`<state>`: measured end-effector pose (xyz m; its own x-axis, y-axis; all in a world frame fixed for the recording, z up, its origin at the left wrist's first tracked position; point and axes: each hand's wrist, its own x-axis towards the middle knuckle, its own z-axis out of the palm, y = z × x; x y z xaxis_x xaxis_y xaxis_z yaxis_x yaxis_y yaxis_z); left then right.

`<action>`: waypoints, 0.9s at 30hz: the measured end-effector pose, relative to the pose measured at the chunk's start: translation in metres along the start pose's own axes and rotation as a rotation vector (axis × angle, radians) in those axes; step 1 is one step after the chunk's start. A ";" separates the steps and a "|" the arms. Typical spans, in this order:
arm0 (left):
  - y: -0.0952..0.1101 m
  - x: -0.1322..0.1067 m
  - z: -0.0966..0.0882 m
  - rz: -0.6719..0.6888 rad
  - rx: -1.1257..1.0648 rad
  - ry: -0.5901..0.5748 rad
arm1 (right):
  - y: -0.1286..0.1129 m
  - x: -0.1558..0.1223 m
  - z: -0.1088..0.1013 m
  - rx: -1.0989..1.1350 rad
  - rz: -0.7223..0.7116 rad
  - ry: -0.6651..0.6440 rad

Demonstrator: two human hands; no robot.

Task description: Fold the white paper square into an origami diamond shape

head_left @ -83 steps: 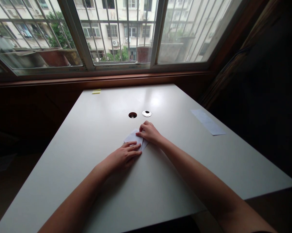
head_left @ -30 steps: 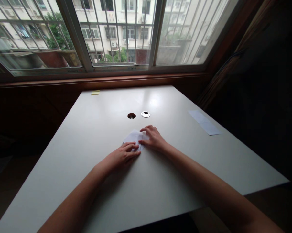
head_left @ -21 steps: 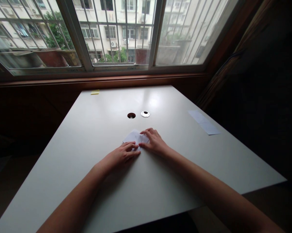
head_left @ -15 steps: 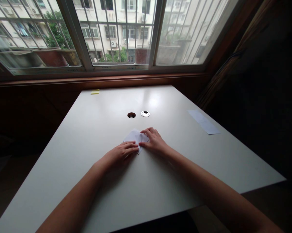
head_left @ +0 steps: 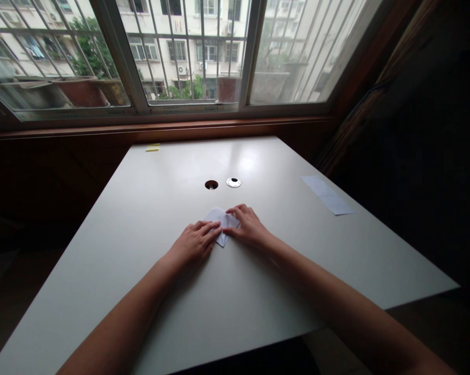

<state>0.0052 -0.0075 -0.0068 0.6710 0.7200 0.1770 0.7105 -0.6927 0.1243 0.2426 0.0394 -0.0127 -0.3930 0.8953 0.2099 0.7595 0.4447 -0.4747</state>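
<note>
A small piece of white paper (head_left: 218, 213), folded with creases and a point towards me, lies on the white table between my hands. My left hand (head_left: 195, 239) rests over its left side, fingers stretched out and lying flat on it. From the other side my right hand (head_left: 248, 224) holds the paper's right part, index finger at the upper edge and thumb lower down near the middle crease. The left hand's palm hides the paper's left corner.
A second white sheet (head_left: 328, 195) lies near the table's (head_left: 219, 312) right edge. Beyond the hands are a round cable hole (head_left: 211, 185) and a metal ring cover (head_left: 233, 182). Yellow sticky notes (head_left: 152, 147) sit at the far left corner, below a barred window (head_left: 191, 52).
My left hand has shifted slightly up and left over the paper, uncovering more of its lower point. The right hand stays nearly in place on the right part.
</note>
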 end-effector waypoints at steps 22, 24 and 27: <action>-0.001 0.001 0.003 0.016 0.005 0.019 | -0.018 -0.028 -0.001 0.085 -0.031 -0.076; 0.000 0.001 0.003 0.019 0.006 0.019 | -0.017 -0.028 0.000 0.094 -0.030 -0.074; 0.000 0.001 0.002 0.013 0.006 0.020 | -0.015 -0.027 0.002 0.096 -0.019 -0.061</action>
<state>0.0062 -0.0070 -0.0091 0.6756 0.7103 0.1976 0.7033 -0.7013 0.1162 0.2407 0.0082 -0.0127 -0.4398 0.8822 0.1684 0.6999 0.4542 -0.5512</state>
